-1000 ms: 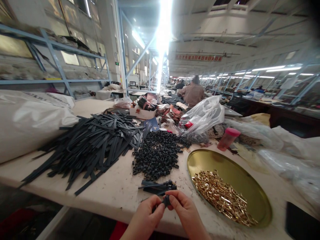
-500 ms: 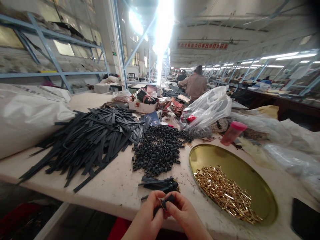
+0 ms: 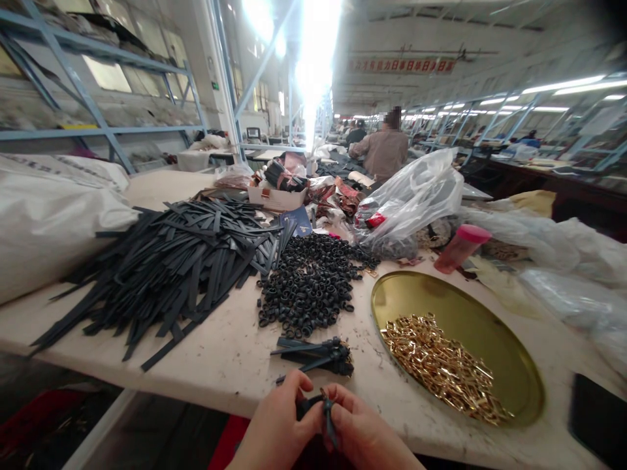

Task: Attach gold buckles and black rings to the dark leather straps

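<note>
Both hands meet at the table's front edge around one dark strap (image 3: 329,423). My left hand (image 3: 281,418) is closed on its left part, thumb pressed against it. With a pinch at the strap's loop and hanging end, my right hand (image 3: 360,418) holds the other side. Fingers hide much of the strap, and I cannot make out whether a buckle is in it. Just beyond my hands lies a small bundle of assembled straps (image 3: 313,356) with gold metal at their right ends. Behind it is a heap of small black loops (image 3: 308,287).
Loose black strips (image 3: 186,267) form a large pile at left, beside a white sack (image 3: 53,222). A gold tray (image 3: 470,313) at right holds gold buckles (image 3: 441,369). Farther back are a pink-lidded jar (image 3: 460,249), a clear plastic bag (image 3: 416,196) and a seated person (image 3: 382,153). A black flat object (image 3: 597,418) lies far right.
The strap between my hands has turned, and its end now hangs down by my right fingers. My right hand has shifted its pinch. The camera view has tilted slightly.
</note>
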A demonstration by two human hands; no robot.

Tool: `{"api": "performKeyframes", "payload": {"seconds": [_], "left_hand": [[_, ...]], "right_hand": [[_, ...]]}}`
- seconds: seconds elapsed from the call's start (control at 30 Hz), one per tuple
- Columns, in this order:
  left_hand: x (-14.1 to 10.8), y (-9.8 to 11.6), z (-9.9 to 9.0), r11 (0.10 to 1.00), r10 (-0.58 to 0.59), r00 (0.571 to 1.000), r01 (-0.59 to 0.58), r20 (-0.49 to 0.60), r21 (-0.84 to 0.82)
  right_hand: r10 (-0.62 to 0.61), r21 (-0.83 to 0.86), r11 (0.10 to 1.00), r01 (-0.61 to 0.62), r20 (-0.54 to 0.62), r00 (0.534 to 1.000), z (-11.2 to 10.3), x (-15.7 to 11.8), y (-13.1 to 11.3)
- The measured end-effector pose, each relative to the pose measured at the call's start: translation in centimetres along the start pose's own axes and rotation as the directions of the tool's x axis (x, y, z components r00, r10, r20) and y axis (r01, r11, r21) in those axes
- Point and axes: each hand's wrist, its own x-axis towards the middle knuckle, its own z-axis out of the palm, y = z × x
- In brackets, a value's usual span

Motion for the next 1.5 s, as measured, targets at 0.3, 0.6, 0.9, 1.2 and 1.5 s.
{"api": "performKeyframes", "payload": {"seconds": [0.3, 0.6, 0.9, 1.2, 1.5], "left_hand": [[-1.5, 1.4, -0.4, 0.977, 0.060, 0.990, -0.032, 0.127, -0.210], [-2.8, 0.4, 0.7, 0.804, 0.077, 0.950, 0.120, 0.302, -0.582], [-3.6, 0.8, 0.4, 0.753, 0.141, 0.929, 0.124, 0.342, -0.647], [-3.4, 0.1, 0.5, 0.841, 0.024, 0.898, 0.220, 0.440, -0.494], [-3.1, 0.6, 0.3, 0.919, -0.080, 0.848, 0.266, 0.524, -0.291]], "right_hand": [[-0.239, -0.280, 0.939, 0.198, -0.119, 0.964, -0.1, -0.4, -0.1], [-0.485, -0.811, 0.526, 0.256, -0.038, 0.874, -0.1, -2.3, -0.2], [-0.288, -0.731, 0.662, 0.165, -0.045, 0.956, 0.5, -3.0, -0.2], [-0.332, -0.878, 0.411, 0.244, 0.104, 0.937, -0.4, -4.6, -0.3], [-0.261, -0.947, 0.221, 0.232, 0.172, 0.950, -1.1, -4.8, -0.3]]}}
